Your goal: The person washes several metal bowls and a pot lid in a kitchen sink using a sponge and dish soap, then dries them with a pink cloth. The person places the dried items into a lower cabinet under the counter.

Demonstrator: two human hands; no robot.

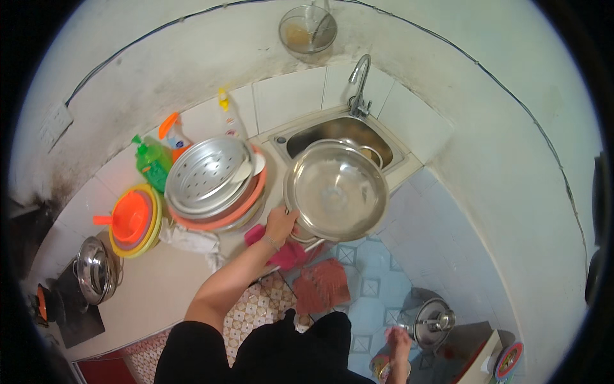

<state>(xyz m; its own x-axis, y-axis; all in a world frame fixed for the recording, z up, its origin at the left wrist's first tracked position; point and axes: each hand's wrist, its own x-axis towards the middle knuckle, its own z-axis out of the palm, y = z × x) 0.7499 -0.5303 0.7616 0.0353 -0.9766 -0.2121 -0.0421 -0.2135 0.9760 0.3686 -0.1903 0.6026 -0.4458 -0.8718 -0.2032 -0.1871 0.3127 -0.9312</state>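
My left hand [281, 224] grips the near edge of a wide stainless steel pan [338, 192] with loop handles, tilted over the counter edge and the near part of the sink [343, 132]. A pink cloth [288, 253] lies on the counter's edge beneath that wrist. Down at the lower right, my right hand [398, 337] is beside a metal pot with a lid [433, 324]; whether its fingers hold anything is unclear. Left of the pan, a perforated aluminium steamer tray [206, 173] rests on stacked basins.
Colourful plastic bowls with an orange strainer [130, 217], a green pump bottle [152, 165], spray bottles and a white rag [189, 240] stand or lie on the counter [158, 293]. Steel bowls [95, 271] are at far left. A faucet [360, 86] rises behind the sink. A reddish mat [322, 285] lies on the floor.
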